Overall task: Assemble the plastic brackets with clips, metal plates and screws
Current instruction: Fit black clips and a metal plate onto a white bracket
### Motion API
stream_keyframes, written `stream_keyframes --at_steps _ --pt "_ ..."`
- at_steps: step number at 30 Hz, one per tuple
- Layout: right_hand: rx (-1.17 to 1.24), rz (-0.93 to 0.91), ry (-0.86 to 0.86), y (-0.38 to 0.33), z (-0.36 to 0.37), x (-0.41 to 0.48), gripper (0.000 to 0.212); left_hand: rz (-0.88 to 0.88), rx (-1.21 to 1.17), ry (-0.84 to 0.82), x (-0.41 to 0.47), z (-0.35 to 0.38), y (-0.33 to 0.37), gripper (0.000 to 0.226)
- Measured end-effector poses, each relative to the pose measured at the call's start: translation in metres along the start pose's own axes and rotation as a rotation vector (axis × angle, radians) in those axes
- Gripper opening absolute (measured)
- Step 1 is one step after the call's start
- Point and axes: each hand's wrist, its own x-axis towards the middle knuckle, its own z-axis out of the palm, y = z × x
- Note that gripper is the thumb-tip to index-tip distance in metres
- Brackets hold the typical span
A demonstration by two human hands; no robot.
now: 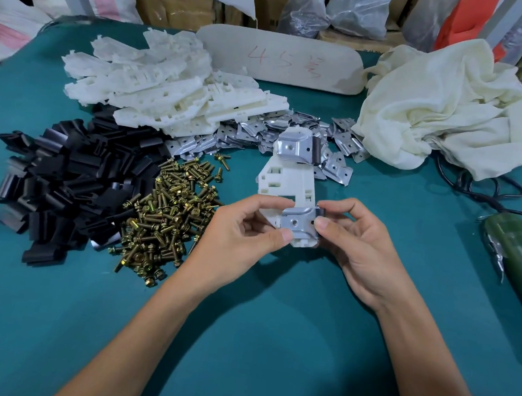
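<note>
I hold a white plastic bracket upright over the green table. One metal plate with a black clip sits on its far end. A second metal plate lies on its near end. My left hand grips the bracket's near left edge, thumb on the plate's corner. My right hand pinches the plate's right side, where a dark clip edge shows. Piles lie to the left: white brackets, black clips, brass screws, and metal plates behind.
A crumpled cream cloth lies at the back right. A green power tool with a black cable rests at the right edge. A beige card with red writing leans at the back. Bags and boxes stand behind the table.
</note>
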Motion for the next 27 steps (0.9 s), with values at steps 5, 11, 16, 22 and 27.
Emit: stream_keyframes --at_steps 5,11,16,22,27 --pt "0.024 0.003 -0.011 0.000 0.002 0.001 0.027 -0.016 -0.009 -0.013 -0.001 -0.001 0.000 0.035" --pt "0.056 0.016 -0.022 -0.004 0.002 0.000 0.033 -0.037 -0.190 0.026 0.003 -0.001 0.006 0.055" --pt "0.021 0.034 -0.081 -0.007 0.001 -0.002 0.032 -0.192 -0.340 0.066 0.005 -0.006 0.008 0.040" --pt "0.014 0.007 -0.139 -0.008 -0.002 -0.005 0.053 -0.258 -0.523 0.020 0.005 -0.013 0.011 0.044" --pt "-0.037 -0.063 -0.116 -0.007 0.000 -0.004 0.050 -0.328 -0.612 0.015 0.006 -0.010 0.010 0.035"
